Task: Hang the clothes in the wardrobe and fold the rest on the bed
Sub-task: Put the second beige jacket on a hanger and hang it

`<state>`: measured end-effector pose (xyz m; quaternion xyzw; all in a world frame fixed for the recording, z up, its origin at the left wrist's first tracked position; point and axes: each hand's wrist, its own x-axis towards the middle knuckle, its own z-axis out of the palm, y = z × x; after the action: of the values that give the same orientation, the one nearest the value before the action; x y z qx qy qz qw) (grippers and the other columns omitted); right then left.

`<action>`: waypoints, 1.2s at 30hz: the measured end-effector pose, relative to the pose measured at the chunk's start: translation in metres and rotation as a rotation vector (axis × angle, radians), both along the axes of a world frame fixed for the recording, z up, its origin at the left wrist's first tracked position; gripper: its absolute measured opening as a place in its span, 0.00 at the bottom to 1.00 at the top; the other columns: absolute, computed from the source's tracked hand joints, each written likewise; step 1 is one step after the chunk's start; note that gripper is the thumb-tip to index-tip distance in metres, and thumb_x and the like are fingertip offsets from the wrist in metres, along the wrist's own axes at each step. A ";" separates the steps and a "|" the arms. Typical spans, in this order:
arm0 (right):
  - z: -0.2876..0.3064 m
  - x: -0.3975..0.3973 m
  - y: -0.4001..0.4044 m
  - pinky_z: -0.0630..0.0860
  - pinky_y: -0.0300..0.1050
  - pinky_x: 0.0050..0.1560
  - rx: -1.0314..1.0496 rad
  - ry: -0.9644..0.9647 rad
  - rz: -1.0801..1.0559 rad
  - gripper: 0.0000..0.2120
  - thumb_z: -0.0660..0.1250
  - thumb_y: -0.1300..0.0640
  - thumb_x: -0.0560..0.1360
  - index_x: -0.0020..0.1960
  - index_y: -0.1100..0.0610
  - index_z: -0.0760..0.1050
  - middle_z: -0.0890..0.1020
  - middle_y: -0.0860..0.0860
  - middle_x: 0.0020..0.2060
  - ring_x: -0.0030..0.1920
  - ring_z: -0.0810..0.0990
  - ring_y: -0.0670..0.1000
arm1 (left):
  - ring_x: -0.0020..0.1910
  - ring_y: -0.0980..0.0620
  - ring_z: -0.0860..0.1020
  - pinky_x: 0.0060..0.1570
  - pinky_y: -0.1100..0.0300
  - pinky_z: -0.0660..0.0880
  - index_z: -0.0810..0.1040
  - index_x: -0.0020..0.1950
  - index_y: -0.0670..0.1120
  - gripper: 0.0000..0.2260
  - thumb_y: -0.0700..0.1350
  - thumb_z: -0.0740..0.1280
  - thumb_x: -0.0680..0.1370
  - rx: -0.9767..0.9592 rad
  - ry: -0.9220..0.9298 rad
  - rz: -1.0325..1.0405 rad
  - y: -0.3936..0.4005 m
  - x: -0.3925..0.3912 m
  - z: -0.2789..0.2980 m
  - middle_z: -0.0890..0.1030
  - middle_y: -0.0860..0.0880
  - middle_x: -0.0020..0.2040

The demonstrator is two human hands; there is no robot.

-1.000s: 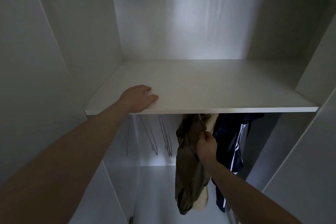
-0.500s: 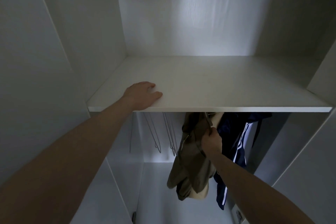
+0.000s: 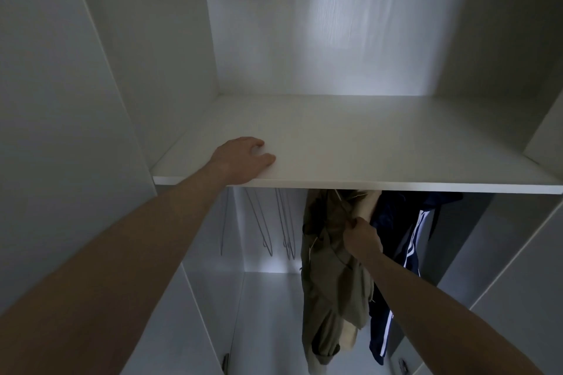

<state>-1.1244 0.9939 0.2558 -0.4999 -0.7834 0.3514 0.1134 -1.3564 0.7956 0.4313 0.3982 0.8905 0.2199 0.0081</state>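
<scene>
Left hand [image 3: 243, 160] flat on shelf [image 3: 380, 143]. Right hand [image 3: 362, 237] grips olive garment [image 3: 329, 277] below; navy striped garment [image 3: 405, 240] beside it; bare hangers [image 3: 286, 222] left.

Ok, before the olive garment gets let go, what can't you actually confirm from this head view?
- Rail and hanger hooks: hidden behind the shelf front edge, so whether the olive garment is hooked on is unknown.
- What the right hand pinches, hanger or cloth: fingers and folds cover it.
- Navy striped garment: partly behind the olive one and the right arm.
- Left hand rests on the shelf; nothing visibly held.
- Wardrobe floor: cut off by the bottom edge.
</scene>
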 end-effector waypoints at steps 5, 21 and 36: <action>-0.009 0.001 -0.012 0.77 0.54 0.49 0.264 0.270 -0.039 0.15 0.69 0.52 0.80 0.62 0.59 0.72 0.79 0.58 0.55 0.54 0.79 0.61 | 0.77 0.49 0.66 0.76 0.53 0.61 0.71 0.76 0.55 0.30 0.67 0.65 0.77 0.007 -0.009 0.005 0.000 0.000 -0.001 0.68 0.52 0.79; -0.035 -0.086 -0.069 0.71 0.41 0.67 -0.107 0.227 0.309 0.27 0.62 0.64 0.83 0.80 0.64 0.58 0.72 0.63 0.71 0.67 0.76 0.60 | 0.75 0.51 0.68 0.73 0.55 0.62 0.72 0.74 0.58 0.34 0.71 0.62 0.71 0.036 -0.021 0.019 0.001 -0.001 -0.006 0.69 0.55 0.77; -0.054 -0.109 -0.045 0.83 0.47 0.51 -0.071 0.030 0.348 0.11 0.63 0.60 0.84 0.57 0.66 0.81 0.86 0.60 0.49 0.47 0.86 0.55 | 0.76 0.52 0.67 0.72 0.56 0.61 0.72 0.75 0.58 0.36 0.72 0.59 0.70 0.026 0.024 0.023 0.002 -0.001 -0.006 0.69 0.56 0.77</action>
<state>-1.2332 0.9490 0.2019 -0.3553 -0.8435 0.4003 0.0449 -1.3577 0.7980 0.4251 0.3907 0.8921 0.2267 -0.0100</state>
